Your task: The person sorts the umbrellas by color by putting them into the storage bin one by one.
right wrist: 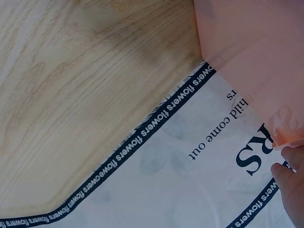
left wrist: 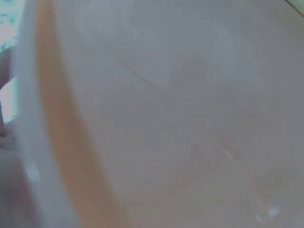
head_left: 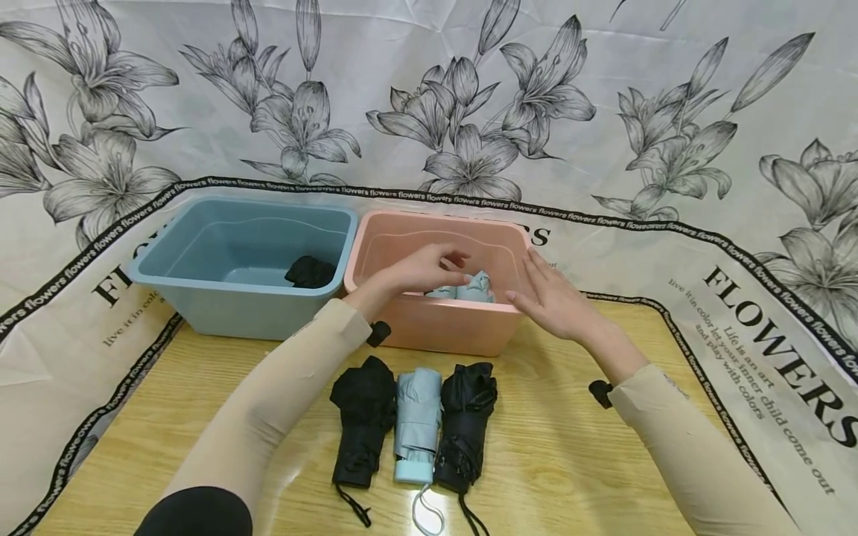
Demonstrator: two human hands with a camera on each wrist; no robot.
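A pink bin (head_left: 442,327) stands on the table with light blue folded umbrellas (head_left: 474,289) lying inside, partly hidden by its front rim. My left hand (head_left: 429,268) is over the bin's opening, just above these umbrellas. Its fingers are loosely bent, a gap shows between thumb and fingers, and nothing is visibly held. My right hand (head_left: 556,298) rests along the bin's right rim with its fingers extended. In front of the bin lie a black folded umbrella (head_left: 365,424), a light blue folded umbrella (head_left: 418,417) and another black folded umbrella (head_left: 465,424), side by side.
Left of the pink bin stands a blue bin (head_left: 234,298) with a black folded umbrella (head_left: 310,272) at its right end. A white cloth (head_left: 643,257) with printed flowers and lettering hangs behind and spreads around the wooden table (head_left: 570,447).
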